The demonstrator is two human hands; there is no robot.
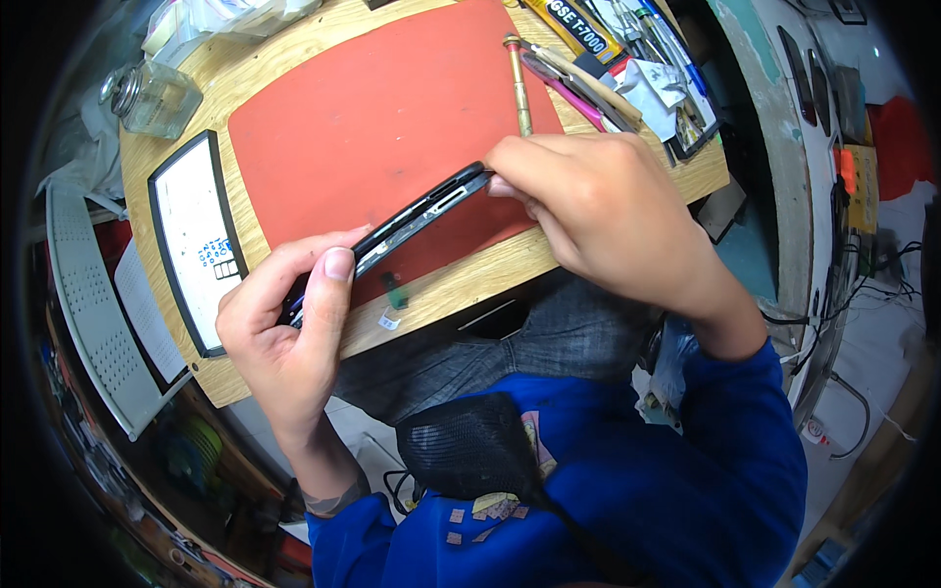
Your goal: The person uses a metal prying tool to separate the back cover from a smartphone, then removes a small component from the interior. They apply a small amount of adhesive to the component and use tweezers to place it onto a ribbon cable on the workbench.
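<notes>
Centre of frame: slim black device [417,218], silvery metal edge, tilted above smooth red mat [363,118] on wood-grain desk [470,282]. Left hand [289,318]: fingers wrapped around device's lower end. Right hand [598,201], right of centre: fingers pinched narrow at its upper end. Glass jar [165,98], upper left.

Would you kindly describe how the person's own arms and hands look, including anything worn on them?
The left hand and right hand show no gloves. Both arms wear bright blue fabric sleeves that leave the wrists uncovered. A narrow greyish band shows at the left sleeve's end; whether it is a cuff or separate is unclear. No cables or watch show on either arm.
</notes>
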